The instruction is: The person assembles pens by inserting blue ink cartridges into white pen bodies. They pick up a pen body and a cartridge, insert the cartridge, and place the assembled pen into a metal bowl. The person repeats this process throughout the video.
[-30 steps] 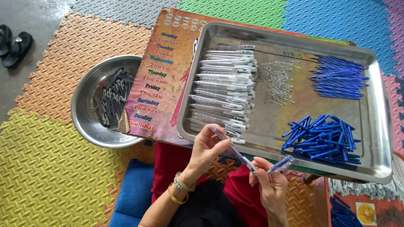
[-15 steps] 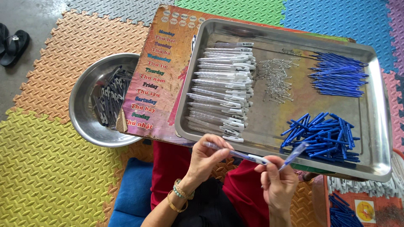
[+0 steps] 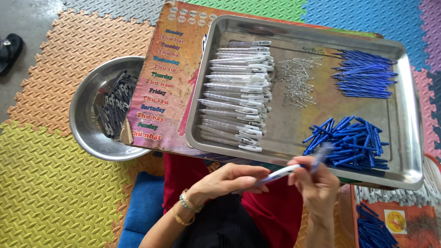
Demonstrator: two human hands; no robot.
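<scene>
Your left hand (image 3: 229, 179) pinches the white pen barrel (image 3: 280, 173), fingers closed on its rear end. Barrel's long axis runs left-low to right-high, tip toward your right hand (image 3: 314, 181). Right fingers close on a blurred blue part (image 3: 321, 154) at that tip, just below the steel tray (image 3: 409, 138) edge.

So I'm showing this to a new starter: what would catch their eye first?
The steel tray with its sorted piles: white pen barrels on its left, springs mid-top, blue refills top right, blue parts bottom right. Just below it, the left hand and right hand hold a pen between them.
</scene>
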